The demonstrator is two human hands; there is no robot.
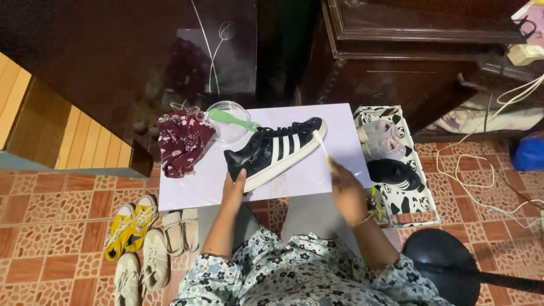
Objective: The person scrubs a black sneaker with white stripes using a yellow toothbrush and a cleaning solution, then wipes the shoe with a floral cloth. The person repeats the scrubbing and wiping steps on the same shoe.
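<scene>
A black sneaker with white stripes and a white sole (276, 151) lies on its side on a pale lilac board (300, 178) across my lap. My left hand (234, 190) grips the sneaker at its heel end. My right hand (345, 187) holds a thin yellow-handled toothbrush (322, 146), whose tip touches the sneaker's toe. A clear round bowl (229, 120) at the board's far edge has a green brush (231, 119) resting across it. A dark red floral cloth (182, 140) lies crumpled on the board's far left corner.
A panda-patterned box (416, 195) at my right holds grey slippers (383, 137) and a black shoe (394, 173). Yellow sneakers (130, 225), beige sandals (181, 229) and white shoes (140, 269) sit on the tiled floor at left. Dark wooden cabinets stand ahead. White cables trail at right; a black stool (439, 263) sits beside me.
</scene>
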